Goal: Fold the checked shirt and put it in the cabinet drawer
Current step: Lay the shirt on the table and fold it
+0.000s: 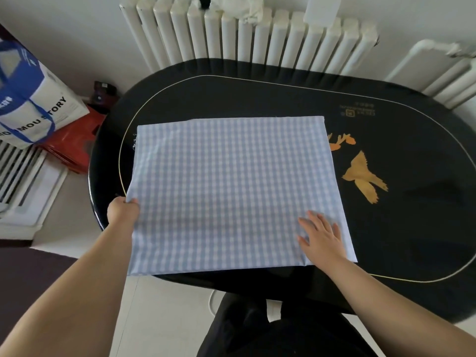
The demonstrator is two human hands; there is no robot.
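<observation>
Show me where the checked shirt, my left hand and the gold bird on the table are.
checked shirt [231, 186]: head view, middle of the folded cloth.
left hand [123, 211]: head view, back of the hand gripping the shirt's left edge.
gold bird [364, 176]: head view, the bird's body.

One shirt [231, 191], two hands, one table [386, 228]

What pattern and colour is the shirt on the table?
Light blue and white check, seen in the head view, on the checked shirt.

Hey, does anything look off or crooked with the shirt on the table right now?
Mostly tidy. The checked shirt lies flat but slightly skewed, its near edge overhanging the black table, and loose threads show at its far left corner.
</observation>
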